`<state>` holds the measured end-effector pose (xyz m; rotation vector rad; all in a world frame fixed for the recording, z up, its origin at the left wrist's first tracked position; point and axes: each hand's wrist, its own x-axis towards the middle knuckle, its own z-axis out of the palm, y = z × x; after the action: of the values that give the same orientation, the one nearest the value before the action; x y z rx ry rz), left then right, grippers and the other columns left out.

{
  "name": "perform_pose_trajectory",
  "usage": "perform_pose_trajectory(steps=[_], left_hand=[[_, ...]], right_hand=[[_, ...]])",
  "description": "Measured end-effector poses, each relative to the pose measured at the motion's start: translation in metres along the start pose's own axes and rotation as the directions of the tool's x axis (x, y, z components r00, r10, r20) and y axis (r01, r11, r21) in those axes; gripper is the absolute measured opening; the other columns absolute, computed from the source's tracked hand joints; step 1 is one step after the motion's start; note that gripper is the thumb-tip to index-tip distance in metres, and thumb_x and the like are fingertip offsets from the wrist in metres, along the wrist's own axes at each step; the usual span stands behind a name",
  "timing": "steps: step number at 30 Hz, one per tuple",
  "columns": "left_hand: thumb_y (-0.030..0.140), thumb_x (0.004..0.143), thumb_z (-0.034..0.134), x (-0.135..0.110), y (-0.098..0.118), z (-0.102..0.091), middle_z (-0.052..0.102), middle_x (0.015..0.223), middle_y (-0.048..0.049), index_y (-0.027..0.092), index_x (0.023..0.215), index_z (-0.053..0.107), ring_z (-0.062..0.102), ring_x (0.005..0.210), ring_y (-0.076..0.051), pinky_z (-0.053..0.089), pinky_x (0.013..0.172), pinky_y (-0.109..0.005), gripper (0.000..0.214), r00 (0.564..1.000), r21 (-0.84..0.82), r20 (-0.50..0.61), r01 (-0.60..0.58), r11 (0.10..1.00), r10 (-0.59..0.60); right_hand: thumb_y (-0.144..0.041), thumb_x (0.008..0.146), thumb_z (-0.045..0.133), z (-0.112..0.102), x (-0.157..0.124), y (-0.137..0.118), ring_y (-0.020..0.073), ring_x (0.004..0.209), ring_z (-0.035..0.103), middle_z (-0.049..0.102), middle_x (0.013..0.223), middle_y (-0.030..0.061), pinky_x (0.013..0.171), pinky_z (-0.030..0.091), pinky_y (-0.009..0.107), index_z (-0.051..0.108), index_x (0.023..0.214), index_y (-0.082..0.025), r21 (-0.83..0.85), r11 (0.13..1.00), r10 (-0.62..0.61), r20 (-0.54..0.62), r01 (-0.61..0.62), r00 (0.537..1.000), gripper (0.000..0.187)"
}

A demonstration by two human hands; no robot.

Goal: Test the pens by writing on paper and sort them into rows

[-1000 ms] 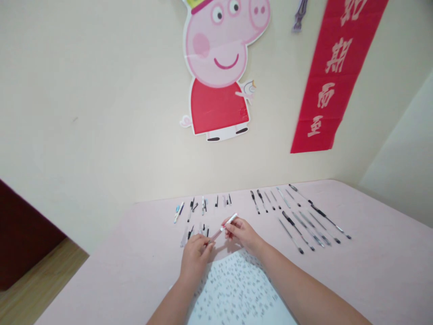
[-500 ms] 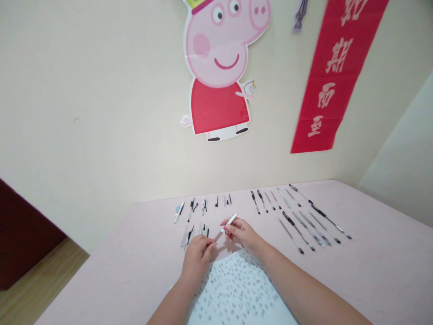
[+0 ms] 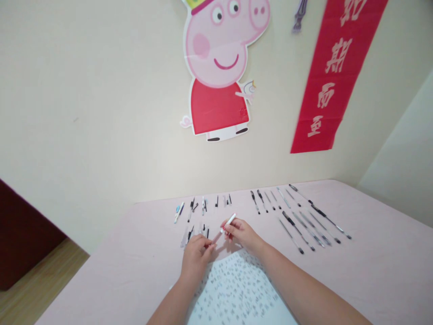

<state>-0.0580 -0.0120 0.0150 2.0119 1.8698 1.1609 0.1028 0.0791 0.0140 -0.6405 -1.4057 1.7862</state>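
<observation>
Pink tabletop point(image 3: 128, 266); white pen point(image 3: 231, 220) aslant from left fingers point(image 3: 204, 243) past right fingers point(image 3: 233, 229).

Lower end of the held pen point(image 3: 231, 220) is hidden by the left hand point(image 3: 196, 253); pen parts point(image 3: 190, 234) behind are partly covered too. Marks point(image 3: 233, 289) on the paper point(image 3: 278, 317) are too small and blurred to be read. Sheet and forearms point(image 3: 301, 282) are cut off below; pig cutout point(image 3: 219, 106), red banner point(image 3: 313, 104) and purple ornament point(image 3: 299, 19), above.
</observation>
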Motion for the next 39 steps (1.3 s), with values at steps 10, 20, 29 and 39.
perform_pose_trajectory(steps=[10, 20, 29, 39], left_hand=[[0.027, 0.076, 0.057, 0.0, 0.0, 0.0, 0.057, 0.064, -0.0016, 0.018, 0.064, 0.06, 0.054, 0.068, -0.018, 0.04, 0.064, -0.031, 0.016, 1.0, 0.042, -0.028, -0.005, 0.999, 0.007], [0.028, 0.076, 0.057, 0.0, 0.003, -0.002, 0.057, 0.063, -0.0021, 0.018, 0.063, 0.061, 0.054, 0.068, -0.019, 0.04, 0.064, -0.031, 0.016, 0.998, 0.046, -0.069, -0.011, 0.999, 0.014], [0.031, 0.078, 0.056, -0.001, 0.002, 0.0, 0.06, 0.067, -0.0027, 0.019, 0.067, 0.062, 0.056, 0.07, -0.018, 0.041, 0.065, -0.032, 0.017, 0.999, 0.022, -0.02, -0.044, 0.999, 0.044], [0.034, 0.078, 0.056, -0.003, 0.006, 0.001, 0.061, 0.075, -0.0039, 0.018, 0.089, 0.065, 0.058, 0.071, -0.017, 0.045, 0.065, -0.03, 0.022, 1.0, -0.074, 0.009, -0.01, 0.997, 0.011]], right_hand=[[-0.05, 0.068, 0.067, 0.001, -0.001, -0.001, 0.0095, 0.055, 0.052, 0.058, 0.061, -0.001, 0.051, 0.04, 0.022, 0.061, 0.083, -0.015, 0.002, 1.0, -0.011, 0.027, 0.011, 1.0, 0.038], [-0.05, 0.068, 0.067, 0.001, -0.001, -0.002, 0.01, 0.055, 0.052, 0.058, 0.061, -0.0007, 0.051, 0.04, 0.022, 0.062, 0.084, -0.015, 0.016, 1.0, -0.01, 0.035, 0.01, 0.999, 0.038], [-0.05, 0.069, 0.066, 0.001, -0.006, -0.008, 0.0075, 0.049, 0.044, 0.05, 0.053, -0.004, 0.048, 0.033, 0.02, 0.067, 0.087, -0.015, -0.099, 0.995, -0.001, 0.05, 0.006, 0.999, 0.04], [-0.052, 0.071, 0.061, -0.003, -0.005, -0.02, 0.0085, 0.047, 0.046, 0.052, 0.052, -0.0028, 0.048, 0.035, 0.022, 0.064, 0.079, -0.013, -0.196, 0.979, -0.051, 0.066, 0.063, 0.997, 0.04]])
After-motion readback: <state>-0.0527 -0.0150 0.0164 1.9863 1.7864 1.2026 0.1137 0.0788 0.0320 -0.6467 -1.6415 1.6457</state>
